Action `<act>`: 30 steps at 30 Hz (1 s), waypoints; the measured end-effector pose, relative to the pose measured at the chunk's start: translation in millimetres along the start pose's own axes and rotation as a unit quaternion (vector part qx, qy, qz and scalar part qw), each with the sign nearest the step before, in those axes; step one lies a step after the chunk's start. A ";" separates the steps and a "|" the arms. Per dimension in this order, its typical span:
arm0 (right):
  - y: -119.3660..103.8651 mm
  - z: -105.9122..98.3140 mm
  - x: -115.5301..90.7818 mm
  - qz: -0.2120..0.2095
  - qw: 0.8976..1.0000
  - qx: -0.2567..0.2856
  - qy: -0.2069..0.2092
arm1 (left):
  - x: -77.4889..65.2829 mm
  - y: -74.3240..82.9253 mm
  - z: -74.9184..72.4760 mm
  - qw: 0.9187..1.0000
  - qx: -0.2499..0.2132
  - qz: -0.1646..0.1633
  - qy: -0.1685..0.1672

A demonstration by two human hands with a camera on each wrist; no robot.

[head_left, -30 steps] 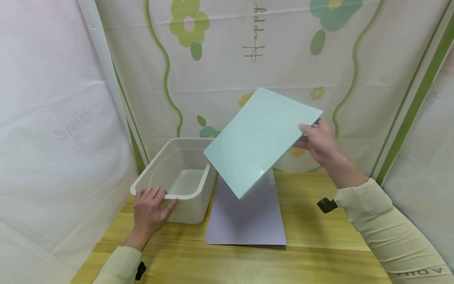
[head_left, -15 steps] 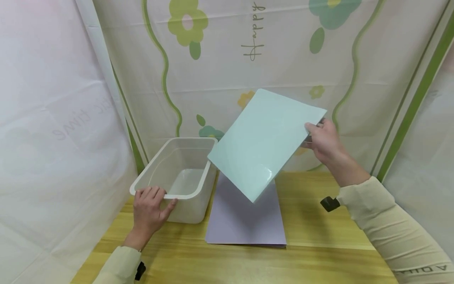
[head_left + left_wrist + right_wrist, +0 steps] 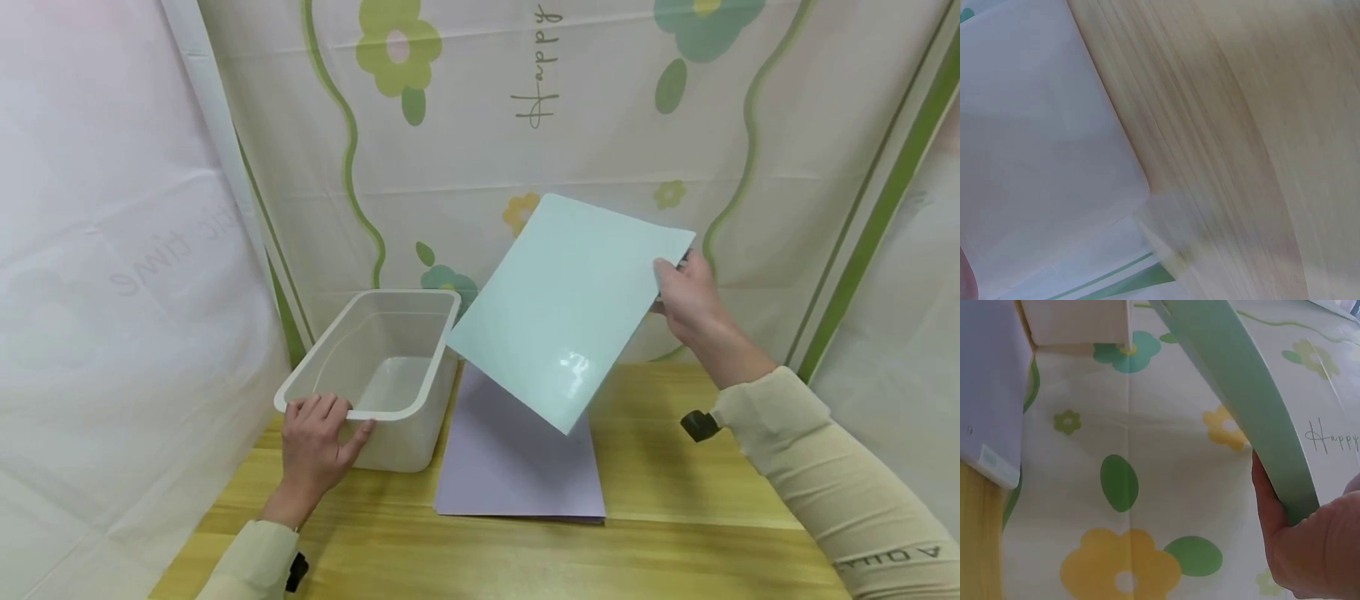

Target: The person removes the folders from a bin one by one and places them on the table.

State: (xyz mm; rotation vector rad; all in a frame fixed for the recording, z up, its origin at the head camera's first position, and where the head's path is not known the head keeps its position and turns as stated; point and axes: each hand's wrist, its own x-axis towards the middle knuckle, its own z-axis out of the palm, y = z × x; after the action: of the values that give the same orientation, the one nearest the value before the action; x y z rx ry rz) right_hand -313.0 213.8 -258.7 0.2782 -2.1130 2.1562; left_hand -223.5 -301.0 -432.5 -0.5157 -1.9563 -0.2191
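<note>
A mint-green file folder [image 3: 566,308] is held up in the air, tilted, its glossy cover towards the head camera. My right hand [image 3: 692,302] grips it by the right edge, thumb on the cover and fingers behind. In the right wrist view the folder's spine [image 3: 1254,394] runs up from the hand [image 3: 1319,550]. Below it a lilac file folder [image 3: 517,479] lies on the table, partly hidden by the green one. At the left, my left hand [image 3: 318,442] holds the front rim of a white plastic bin [image 3: 397,415], fingers hooked over it and thumb outside.
The bin's inside shows only its bare floor [image 3: 397,383]. A wooden table [image 3: 465,558] carries the bin and the lilac folder. Flower-patterned white cloth [image 3: 465,150] closes off the back, with more cloth at both sides.
The green folder has shifted a little right and down, its lower corner swinging right. My right hand moved slightly with it. My left hand stays on the bin rim.
</note>
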 end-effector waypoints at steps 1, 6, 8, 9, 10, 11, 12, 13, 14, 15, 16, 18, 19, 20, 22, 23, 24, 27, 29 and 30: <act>0.9 -1.3 0.9 -0.001 1.000 -0.005 0.000 | 0.0 0.0 0.1 1.000 0.000 0.000 0.000; 4.4 -4.9 2.3 0.010 0.999 -0.032 -0.005 | -0.4 -0.4 0.2 1.000 0.000 0.000 -0.001; 6.2 -5.2 2.1 0.017 0.999 -0.038 -0.007 | -0.7 -0.8 0.2 1.000 0.002 -0.001 -0.002; 7.4 -5.4 2.0 0.018 0.999 -0.041 -0.010 | -0.9 -0.9 0.2 1.000 0.002 -0.001 -0.002; 8.8 -5.5 2.3 0.017 0.999 -0.044 -0.010 | -1.1 -1.2 0.4 1.000 0.003 0.000 -0.002; 10.1 -6.0 2.6 0.014 0.999 -0.047 -0.008 | -1.2 -1.4 0.5 1.000 0.004 0.000 -0.002; 11.6 -6.6 2.9 0.010 0.999 -0.048 -0.006 | -1.1 -1.6 0.6 1.000 0.004 0.001 -0.003; 13.2 -7.3 3.4 0.006 0.999 -0.052 0.000 | -1.0 -1.7 0.7 1.000 0.004 0.002 -0.003; 14.8 -7.9 3.6 0.001 0.998 -0.057 0.006 | -0.9 -1.6 0.8 1.000 0.004 0.002 -0.003; 16.6 -8.6 3.8 -0.004 0.998 -0.064 0.013 | -0.7 -1.6 0.9 1.000 0.005 0.003 -0.003; 18.3 -9.4 3.9 -0.009 0.997 -0.073 0.020 | -0.5 -1.5 1.0 1.000 0.005 0.004 -0.003; 22.4 -10.6 3.0 -0.017 0.995 -0.095 0.032 | -0.2 -1.2 0.6 1.000 0.005 0.005 -0.003; 24.6 -10.9 2.4 -0.021 0.994 -0.103 0.037 | -0.1 -1.0 0.5 1.000 0.005 0.005 -0.003; 26.8 -11.1 1.5 -0.021 0.992 -0.116 0.040 | 0.0 -1.0 0.3 1.000 0.006 0.005 -0.002; 31.1 -11.5 0.2 -0.022 0.990 -0.132 0.046 | 0.2 -1.0 0.0 1.000 0.006 0.005 -0.002; 33.1 -11.7 -0.3 -0.020 0.989 -0.137 0.049 | 0.1 -1.1 -0.1 1.000 0.005 0.005 -0.003; 34.7 -12.0 -0.7 -0.016 0.988 -0.142 0.053 | 0.1 -1.1 0.0 1.000 0.005 0.005 -0.002; 38.5 -14.4 -0.2 -0.007 0.987 -0.149 0.064 | -0.1 -1.0 0.4 1.000 0.004 0.005 -0.003; 39.9 -16.6 0.6 0.000 0.986 -0.153 0.068 | -0.2 -0.9 0.9 1.000 0.003 0.004 -0.004; 40.2 -17.7 1.1 0.004 0.985 -0.155 0.070 | -0.2 -0.8 1.1 1.000 0.003 0.004 -0.003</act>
State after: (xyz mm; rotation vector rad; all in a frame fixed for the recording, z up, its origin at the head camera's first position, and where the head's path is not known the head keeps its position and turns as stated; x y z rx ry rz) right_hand -323.3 230.4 -298.0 0.0866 -2.3220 1.7554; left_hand -224.6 -301.3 -433.1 -0.5205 -1.9606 -0.2058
